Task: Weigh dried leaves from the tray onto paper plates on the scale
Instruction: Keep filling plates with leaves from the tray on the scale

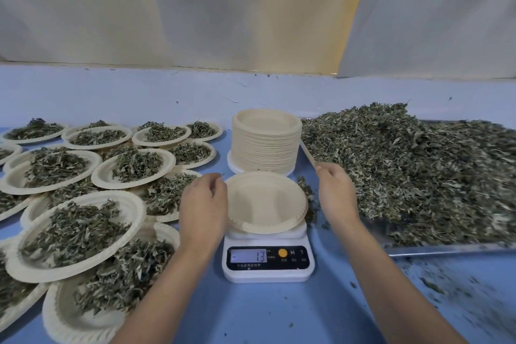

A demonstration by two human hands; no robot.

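Filled plates [75, 229] crowd your left. Your left hand [202, 204] curls at the left rim of the empty paper plate [265, 201] on the scale [268, 260]; I cannot tell if it grips. Your right hand [336, 193] is curled at the left edge of the tray [446, 249] of dried leaves [405, 162], its hold unclear.

We saw pale sheeting [223, 8] hanging across twelve o'clock, a yellow strip [355, 22] at one o'clock, and a blue tabletop [251, 315] at six.
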